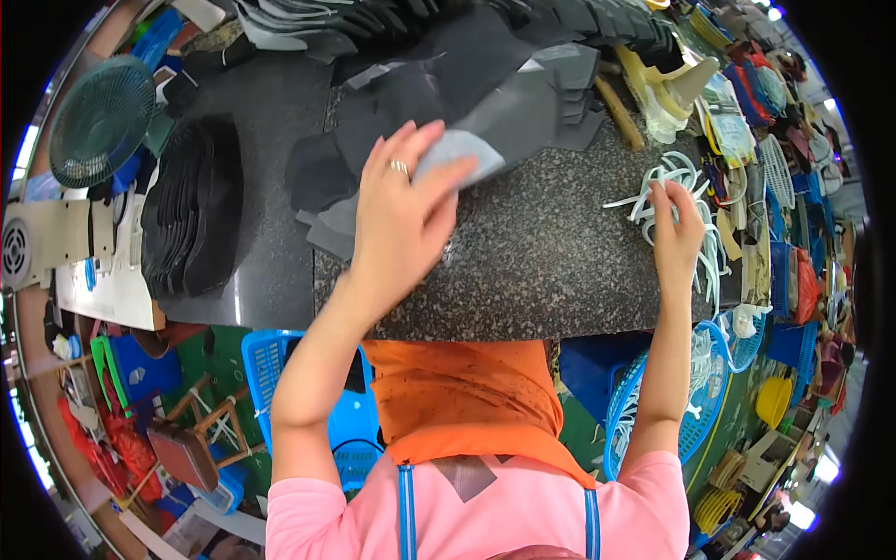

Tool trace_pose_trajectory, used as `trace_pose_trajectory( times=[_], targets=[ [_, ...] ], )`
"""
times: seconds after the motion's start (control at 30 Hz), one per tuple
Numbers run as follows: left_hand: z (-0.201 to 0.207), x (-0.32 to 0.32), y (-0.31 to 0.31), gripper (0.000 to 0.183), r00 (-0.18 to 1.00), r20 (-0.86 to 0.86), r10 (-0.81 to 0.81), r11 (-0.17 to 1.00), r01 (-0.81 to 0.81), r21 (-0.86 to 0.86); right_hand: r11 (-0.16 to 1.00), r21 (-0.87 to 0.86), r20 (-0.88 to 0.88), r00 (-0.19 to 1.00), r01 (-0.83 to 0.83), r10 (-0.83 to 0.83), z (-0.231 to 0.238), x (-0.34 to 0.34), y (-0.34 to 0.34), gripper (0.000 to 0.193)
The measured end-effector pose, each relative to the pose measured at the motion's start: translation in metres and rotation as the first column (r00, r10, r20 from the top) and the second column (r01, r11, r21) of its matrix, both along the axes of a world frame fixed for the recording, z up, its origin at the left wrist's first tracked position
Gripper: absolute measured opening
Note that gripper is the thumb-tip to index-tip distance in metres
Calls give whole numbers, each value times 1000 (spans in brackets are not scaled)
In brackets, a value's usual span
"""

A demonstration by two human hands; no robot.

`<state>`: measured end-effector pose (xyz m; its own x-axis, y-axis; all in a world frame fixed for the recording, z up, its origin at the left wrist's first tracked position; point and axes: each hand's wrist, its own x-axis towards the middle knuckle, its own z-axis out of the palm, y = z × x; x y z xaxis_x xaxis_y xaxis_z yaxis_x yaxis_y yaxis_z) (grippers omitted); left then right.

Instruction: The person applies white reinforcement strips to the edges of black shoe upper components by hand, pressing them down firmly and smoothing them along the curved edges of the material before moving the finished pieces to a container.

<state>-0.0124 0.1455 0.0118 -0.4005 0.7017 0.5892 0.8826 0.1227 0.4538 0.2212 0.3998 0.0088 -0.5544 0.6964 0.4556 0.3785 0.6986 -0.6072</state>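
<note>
My left hand (403, 210), with a ring on one finger, is over the middle of the stone worktop (560, 252). Between its thumb and fingers is a light grey curved piece (467, 154) of sheet material, partly hidden by the fingers. Under and beyond it lie overlapping dark grey cut pieces (513, 112). At the worktop's right side my right hand (679, 233) pinches into a tangled bunch of thin white strips (667, 173). Some strips hang down past that hand toward the front edge.
A row of stacked black cut pieces (193, 205) lies on the left, with more along the back. A wooden-handled tool (620, 112) and a yellowish container (658, 93) stand back right. Blue baskets (359, 411) are below the front edge. A green fan (103, 119) stands far left.
</note>
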Motion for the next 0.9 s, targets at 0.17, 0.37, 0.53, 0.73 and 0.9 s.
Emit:
trace_pose_trajectory(
  times=[0.17,0.37,0.53,0.73,0.9],
  targets=[
    [-26,90,-59,42,953,122,-276,882,302,-361,946,-191,67,958,-262,279,29,1,-79,13],
    [5,104,-87,26,760,634,-144,987,154,40,491,-225,130,474,-841,871,32,-33,-142,16],
    [-1,74,-121,12,855,432,289,955,-228,-188,605,-330,92,613,-724,785,19,-54,-156,18],
    [-27,59,-121,17,858,176,482,829,-382,-409,731,-396,280,685,-555,672,22,-65,-164,18],
    [-29,60,-134,33,879,169,445,890,-413,-195,733,-434,300,684,-523,665,22,-67,-162,17]
  ],
)
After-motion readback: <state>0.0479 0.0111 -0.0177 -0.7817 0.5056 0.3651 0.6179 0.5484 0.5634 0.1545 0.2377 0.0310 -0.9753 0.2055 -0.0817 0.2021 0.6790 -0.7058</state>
